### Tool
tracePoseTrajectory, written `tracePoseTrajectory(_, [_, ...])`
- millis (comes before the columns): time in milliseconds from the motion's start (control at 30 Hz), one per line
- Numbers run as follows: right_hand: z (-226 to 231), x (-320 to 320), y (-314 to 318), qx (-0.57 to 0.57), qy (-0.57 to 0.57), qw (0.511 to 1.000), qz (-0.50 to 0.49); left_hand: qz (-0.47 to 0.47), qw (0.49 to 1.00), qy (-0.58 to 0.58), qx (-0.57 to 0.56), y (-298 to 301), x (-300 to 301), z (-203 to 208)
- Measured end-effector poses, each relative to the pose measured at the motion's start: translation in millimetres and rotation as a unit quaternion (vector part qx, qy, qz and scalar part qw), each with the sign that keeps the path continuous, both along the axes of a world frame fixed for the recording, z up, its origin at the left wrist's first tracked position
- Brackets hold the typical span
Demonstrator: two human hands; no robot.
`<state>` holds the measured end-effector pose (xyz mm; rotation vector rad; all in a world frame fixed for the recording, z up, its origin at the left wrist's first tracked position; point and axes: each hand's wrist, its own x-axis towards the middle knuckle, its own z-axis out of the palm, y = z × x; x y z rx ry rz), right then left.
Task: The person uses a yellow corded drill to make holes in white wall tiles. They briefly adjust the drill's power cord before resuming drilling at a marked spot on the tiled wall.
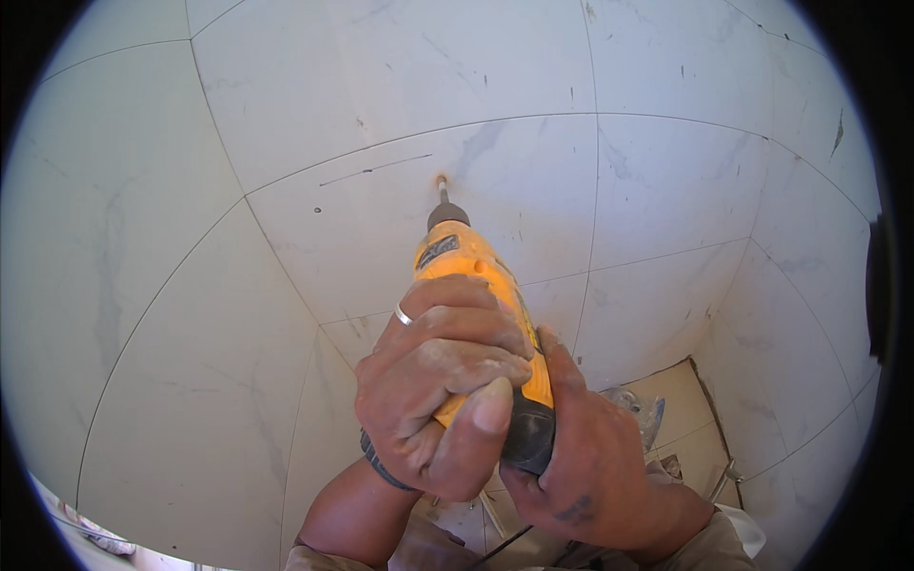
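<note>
A yellow and black power drill (484, 259) points away from me at a white, marbled tile wall (514, 181). Its thin bit (444, 194) meets the tile at a small spot ringed with orange-brown dust; how deep it sits I cannot tell. My left hand (433, 381), with a ring on one finger and a dark band at the wrist, wraps over the drill's body from the left. Behind it, my right hand (595, 457) grips the rear of the drill from the right, thumb along its side. The handle and trigger are hidden by my hands.
Left of the bit, the tile bears a small dark hole (317, 209) and a drawn line (376, 170). Tiled side walls rise at left and right. On the floor at lower right lie a clear plastic bag (649, 414) and a metal tool (727, 478). A dark cable (505, 543) runs below my hands.
</note>
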<state>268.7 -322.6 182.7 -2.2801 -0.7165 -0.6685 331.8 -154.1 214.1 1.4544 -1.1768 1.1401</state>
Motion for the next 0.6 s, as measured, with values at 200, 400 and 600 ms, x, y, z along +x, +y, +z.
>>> tracePoseTrajectory(200, [-0.6,0.3,0.7,0.004,0.003,1.000,-0.002,-0.003,1.000,0.003,-0.003,0.0,0.1,-0.4])
tracePoseTrajectory(400, [0.9,0.0,-0.3,0.006,0.018,1.000,0.004,-0.003,1.000,-0.001,-0.004,-0.6,0.8,0.0])
tracePoseTrajectory(600, [0.8,1.4,-0.4,-0.003,0.008,1.000,0.005,-0.007,1.000,-0.006,-0.009,-0.4,2.1,-0.4])
